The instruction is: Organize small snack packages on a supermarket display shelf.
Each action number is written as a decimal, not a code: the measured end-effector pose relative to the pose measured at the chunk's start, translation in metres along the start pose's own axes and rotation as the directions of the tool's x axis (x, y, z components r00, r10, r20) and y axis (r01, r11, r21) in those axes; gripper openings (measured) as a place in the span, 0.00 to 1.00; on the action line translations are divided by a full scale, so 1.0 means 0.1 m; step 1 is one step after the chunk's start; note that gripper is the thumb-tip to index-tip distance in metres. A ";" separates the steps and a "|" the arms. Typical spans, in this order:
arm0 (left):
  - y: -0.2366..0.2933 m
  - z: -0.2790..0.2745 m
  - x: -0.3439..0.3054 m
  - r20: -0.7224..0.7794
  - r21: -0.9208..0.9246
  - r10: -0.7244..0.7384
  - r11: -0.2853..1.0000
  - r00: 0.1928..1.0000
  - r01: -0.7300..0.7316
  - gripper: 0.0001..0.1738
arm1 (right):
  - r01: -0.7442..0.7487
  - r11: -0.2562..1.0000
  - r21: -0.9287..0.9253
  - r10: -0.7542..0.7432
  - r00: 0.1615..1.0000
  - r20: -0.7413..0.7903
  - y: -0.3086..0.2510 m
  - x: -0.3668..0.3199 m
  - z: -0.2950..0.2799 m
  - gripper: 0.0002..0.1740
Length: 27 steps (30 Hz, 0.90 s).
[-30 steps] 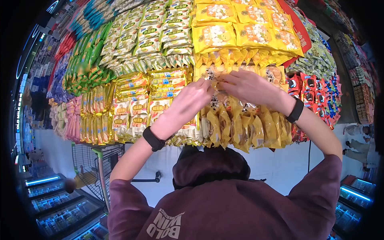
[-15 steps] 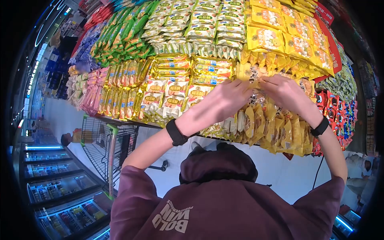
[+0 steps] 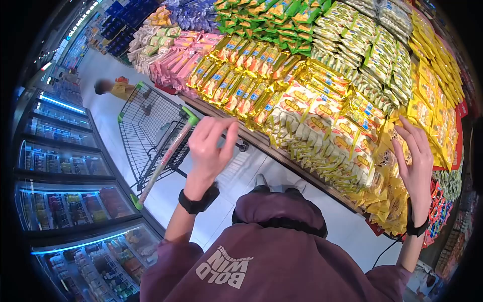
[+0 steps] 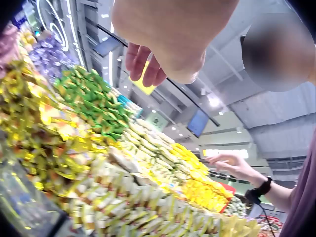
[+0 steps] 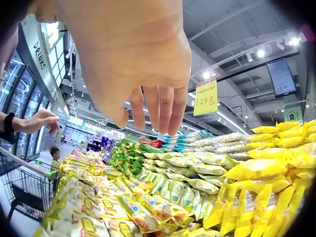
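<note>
My left hand is raised over the aisle beside the display, its fingers loosely bent and holding nothing. Beyond it in the head view is the green-ended handle of a shopping cart. My right hand hovers at the display's right part with fingers extended and nothing in them. Under and beside it lie yellow snack packets. White-and-gold packets fill the front between the hands. The right wrist view shows that hand's fingers hanging in the air above the rows.
Gold packets, pink packets and green packets are heaped along the display. A wire cart stands left of it, near a person. Lit refrigerators line the left side. A yellow price sign hangs overhead.
Both hands were together at the yellow packets; they have parted, the left moving away toward the cart and the right lifting off. The head view has turned left.
</note>
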<state>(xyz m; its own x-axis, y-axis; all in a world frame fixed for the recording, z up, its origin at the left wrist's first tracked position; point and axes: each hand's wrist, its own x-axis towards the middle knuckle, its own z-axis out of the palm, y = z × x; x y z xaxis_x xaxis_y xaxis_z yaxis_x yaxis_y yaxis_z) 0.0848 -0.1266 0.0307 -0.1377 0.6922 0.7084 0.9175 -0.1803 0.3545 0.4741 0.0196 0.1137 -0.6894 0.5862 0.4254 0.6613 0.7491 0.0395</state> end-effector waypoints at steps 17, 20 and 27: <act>-2.42 -0.40 -1.52 0.466 0.441 -0.419 0.873 0.779 0.207 0.25 | 0.309 0.605 0.734 -0.358 0.929 -0.096 -2.64 0.69 2.33 0.17; -2.55 -0.30 -1.56 0.505 0.415 -0.434 0.880 0.746 0.231 0.21 | 0.250 0.661 0.707 -0.466 0.876 0.126 -3.14 0.80 2.71 0.23; -2.71 -0.25 -1.59 0.617 0.274 -0.257 0.956 0.744 0.103 0.22 | 0.300 0.753 0.586 -0.460 0.877 0.141 -3.68 0.83 3.08 0.33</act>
<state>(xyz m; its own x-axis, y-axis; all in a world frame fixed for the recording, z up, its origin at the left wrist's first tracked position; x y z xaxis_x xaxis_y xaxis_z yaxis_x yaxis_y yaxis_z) -0.1511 -0.2057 -0.1624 -0.1081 0.9924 0.0589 0.9653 0.0906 0.2451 0.0821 -0.1124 -0.1436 -0.9502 0.2134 0.2272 0.1177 0.9206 -0.3724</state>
